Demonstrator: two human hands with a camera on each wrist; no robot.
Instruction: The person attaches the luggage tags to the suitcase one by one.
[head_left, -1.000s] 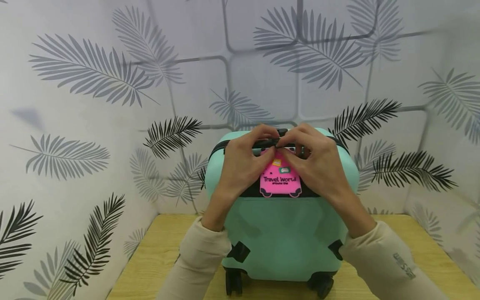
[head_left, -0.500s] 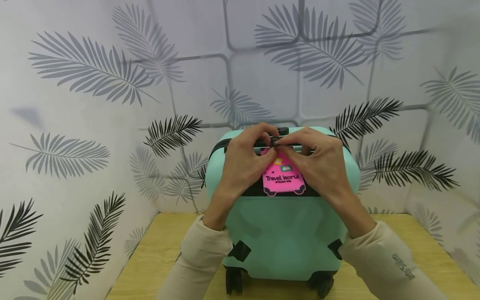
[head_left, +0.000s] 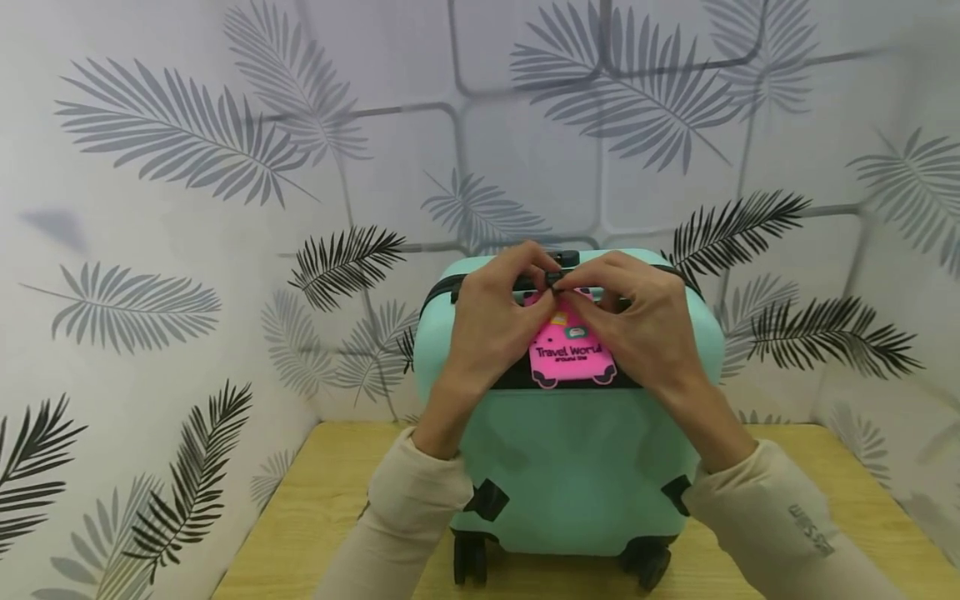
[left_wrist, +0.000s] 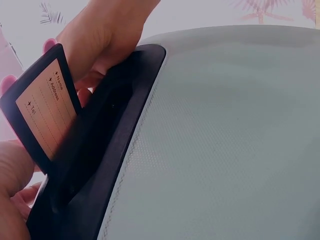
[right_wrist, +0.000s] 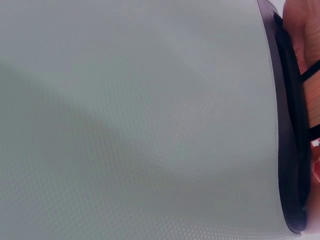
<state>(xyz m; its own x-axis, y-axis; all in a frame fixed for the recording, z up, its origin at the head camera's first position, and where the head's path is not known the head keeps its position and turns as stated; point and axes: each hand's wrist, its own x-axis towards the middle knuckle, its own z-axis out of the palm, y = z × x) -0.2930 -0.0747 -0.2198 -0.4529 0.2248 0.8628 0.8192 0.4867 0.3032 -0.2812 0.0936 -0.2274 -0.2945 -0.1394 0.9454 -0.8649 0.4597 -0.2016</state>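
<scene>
currently, left hand and right hand, fingers curled, pinch what looks like a black strap atop the pink tag, near the suitcase top; small movements, strap untwisted, should serve best.

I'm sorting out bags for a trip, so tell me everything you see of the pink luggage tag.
The luggage tag is bright pink, shaped like a little suitcase, and looks rubbery. Its front carries dark "Travel World" lettering, yellow and teal patches and wheel shapes below. On its back, a dark frame surrounds a card printed Name, Address and Tel. Slightly tilted before the mint suitcase, its top is pinched by the left hand and right hand, which partly hide it.
</scene>
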